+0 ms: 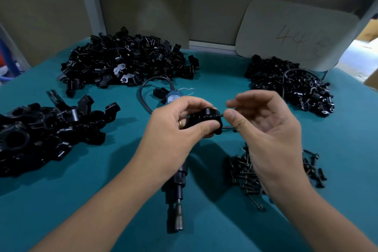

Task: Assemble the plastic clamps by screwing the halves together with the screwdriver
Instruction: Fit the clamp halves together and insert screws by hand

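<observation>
A: Hand status?

B: Left hand (180, 127) grips a black clamp (205, 121), fingers curled round it, thumb across its front. A ring shows on one finger. Right hand (266, 127) pinches a screw (222, 115) between thumb and forefinger, its tip at the clamp's right side. Other fingers loose and spread.

A: Screw seated?

B: Can't tell. Shank touches the clamp; depth is hidden by the fingertips.

A: Screwdriver?

B: Lying on the tabletop (102, 180), nobody holding it. The screwdriver (177, 196) runs under the left hand, bit end pointing toward the person, below both hands. Its blue rear end and looped cable (143, 96) show just beyond the left hand.

A: Parts stock?

B: Pile of screws (245, 176) under and just behind the right wrist, spilling out to its right. Large heap of black clamp halves (126, 61) far beyond the left hand. Smaller heap of parts (292, 86) beyond the right hand. Bigger black pieces (41, 135), stacked left of the left hand, well apart from it.

A: Anything else?

B: Cardboard sheet (296, 32) with handwritten digits, standing behind the smaller heap.
</observation>
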Available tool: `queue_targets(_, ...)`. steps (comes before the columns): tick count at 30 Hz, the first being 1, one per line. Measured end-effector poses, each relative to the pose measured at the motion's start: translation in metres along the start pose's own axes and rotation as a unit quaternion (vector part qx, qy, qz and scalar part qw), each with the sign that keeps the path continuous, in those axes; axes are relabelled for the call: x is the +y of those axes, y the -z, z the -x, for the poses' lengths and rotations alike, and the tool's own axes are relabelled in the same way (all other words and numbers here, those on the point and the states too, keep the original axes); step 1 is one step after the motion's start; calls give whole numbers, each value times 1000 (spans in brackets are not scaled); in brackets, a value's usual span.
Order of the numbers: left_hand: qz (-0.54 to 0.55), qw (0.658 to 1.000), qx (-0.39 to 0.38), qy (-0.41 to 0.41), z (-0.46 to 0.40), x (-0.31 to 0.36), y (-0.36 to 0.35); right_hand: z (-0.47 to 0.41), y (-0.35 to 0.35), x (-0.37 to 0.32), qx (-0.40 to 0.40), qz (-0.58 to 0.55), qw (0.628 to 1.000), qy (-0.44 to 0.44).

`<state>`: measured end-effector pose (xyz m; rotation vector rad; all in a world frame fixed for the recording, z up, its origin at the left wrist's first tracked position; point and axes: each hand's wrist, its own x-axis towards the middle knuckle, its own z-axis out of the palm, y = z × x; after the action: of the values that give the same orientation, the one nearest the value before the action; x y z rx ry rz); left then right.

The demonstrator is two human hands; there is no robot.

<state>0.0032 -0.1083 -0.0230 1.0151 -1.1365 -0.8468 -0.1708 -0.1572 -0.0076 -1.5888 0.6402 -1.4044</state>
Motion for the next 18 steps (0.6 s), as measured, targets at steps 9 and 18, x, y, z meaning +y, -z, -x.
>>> queue_targets(9,12,1000,-3,-3,0,3,1,0,1,0,-31,-2,999,-7)
queue_targets(18,54,997,-32,41,2,9,-1,0,2,1,-35,8,999,26)
